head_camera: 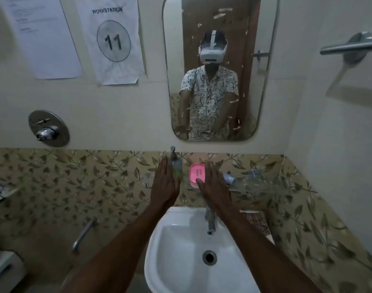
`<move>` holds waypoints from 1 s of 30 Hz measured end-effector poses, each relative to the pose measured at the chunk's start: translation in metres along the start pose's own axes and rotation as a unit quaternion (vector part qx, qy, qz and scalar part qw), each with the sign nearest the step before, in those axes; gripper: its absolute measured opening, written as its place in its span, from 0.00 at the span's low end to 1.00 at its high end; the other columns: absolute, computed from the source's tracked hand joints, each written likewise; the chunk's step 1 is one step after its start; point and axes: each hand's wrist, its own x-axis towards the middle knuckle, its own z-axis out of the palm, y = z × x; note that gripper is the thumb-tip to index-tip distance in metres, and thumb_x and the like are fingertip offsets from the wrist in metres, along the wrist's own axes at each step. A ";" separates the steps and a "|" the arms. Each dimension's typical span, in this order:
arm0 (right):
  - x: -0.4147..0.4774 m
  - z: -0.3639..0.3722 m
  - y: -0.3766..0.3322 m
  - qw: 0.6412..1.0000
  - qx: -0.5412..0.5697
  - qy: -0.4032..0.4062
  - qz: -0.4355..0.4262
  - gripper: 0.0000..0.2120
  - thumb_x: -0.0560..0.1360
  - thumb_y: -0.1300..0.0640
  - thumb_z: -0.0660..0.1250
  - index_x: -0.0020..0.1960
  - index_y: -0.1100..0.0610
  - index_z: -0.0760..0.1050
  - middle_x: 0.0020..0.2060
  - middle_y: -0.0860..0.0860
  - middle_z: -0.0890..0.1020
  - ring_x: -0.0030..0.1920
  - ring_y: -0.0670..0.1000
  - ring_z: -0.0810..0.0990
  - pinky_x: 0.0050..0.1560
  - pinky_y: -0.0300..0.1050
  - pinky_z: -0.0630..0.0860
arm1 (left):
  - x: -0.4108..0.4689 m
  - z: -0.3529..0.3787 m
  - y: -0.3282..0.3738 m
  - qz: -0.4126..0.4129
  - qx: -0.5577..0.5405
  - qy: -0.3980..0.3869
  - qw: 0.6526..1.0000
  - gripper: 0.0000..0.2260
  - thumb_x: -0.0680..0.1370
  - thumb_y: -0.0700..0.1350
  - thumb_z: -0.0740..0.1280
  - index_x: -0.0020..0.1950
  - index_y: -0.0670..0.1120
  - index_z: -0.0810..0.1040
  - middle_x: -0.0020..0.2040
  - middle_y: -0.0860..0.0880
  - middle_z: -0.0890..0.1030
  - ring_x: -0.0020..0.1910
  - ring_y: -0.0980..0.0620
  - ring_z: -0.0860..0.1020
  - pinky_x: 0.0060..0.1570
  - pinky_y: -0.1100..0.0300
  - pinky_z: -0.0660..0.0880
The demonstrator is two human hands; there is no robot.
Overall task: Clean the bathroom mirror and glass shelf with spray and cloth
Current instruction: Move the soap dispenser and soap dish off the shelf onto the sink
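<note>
Both hands stretch flat with fingers open and empty: the left hand (164,182) beside a clear pump bottle (176,168), the right hand (214,187) beside a pink plastic soap dish (196,173) on the transparent glass shelf (257,183). Above hangs the rounded, smeared mirror (250,85).

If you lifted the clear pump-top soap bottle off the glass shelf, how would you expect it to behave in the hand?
The clear pump-top soap bottle stands tall and narrow, so a sideways nudge would probably tip it. It looks only partly filled with greenish liquid, so likely light. Its smooth plastic may be slippery, and the left hand beside it is open, not yet gripping.
</note>
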 end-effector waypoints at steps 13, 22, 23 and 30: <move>0.040 0.078 0.011 0.997 -0.046 -0.048 0.047 0.29 0.80 0.44 0.59 0.77 0.55 0.60 0.77 0.59 0.61 0.77 0.59 0.59 0.76 0.56 0.58 | 0.073 0.066 -0.044 -0.203 -0.215 0.021 0.955 0.18 0.68 0.49 0.78 0.54 0.49 0.75 0.45 0.54 0.77 0.41 0.55 0.77 0.42 0.61 0.72; 0.044 0.102 0.012 0.995 -0.077 -0.024 0.056 0.25 0.80 0.44 0.59 0.74 0.54 0.66 0.76 0.60 0.64 0.76 0.60 0.61 0.75 0.56 0.57 | 0.069 0.089 -0.066 -0.224 -0.276 0.037 0.934 0.30 0.63 0.51 0.79 0.62 0.48 0.72 0.53 0.53 0.79 0.48 0.53 0.77 0.46 0.62 0.71; 0.044 0.104 0.011 0.995 -0.075 -0.019 0.062 0.26 0.80 0.44 0.60 0.74 0.54 0.66 0.76 0.60 0.64 0.76 0.60 0.61 0.75 0.57 0.56 | 0.069 0.090 -0.067 -0.226 -0.280 0.038 0.932 0.31 0.63 0.51 0.80 0.62 0.48 0.71 0.54 0.52 0.79 0.49 0.53 0.77 0.46 0.62 0.72; 0.051 0.111 0.010 0.991 -0.065 -0.014 0.119 0.32 0.79 0.40 0.61 0.77 0.53 0.58 0.78 0.62 0.54 0.77 0.64 0.54 0.75 0.61 0.56 | 0.073 0.095 -0.072 -0.215 -0.300 0.043 0.928 0.32 0.63 0.48 0.81 0.61 0.48 0.70 0.60 0.47 0.80 0.55 0.48 0.79 0.54 0.57 0.77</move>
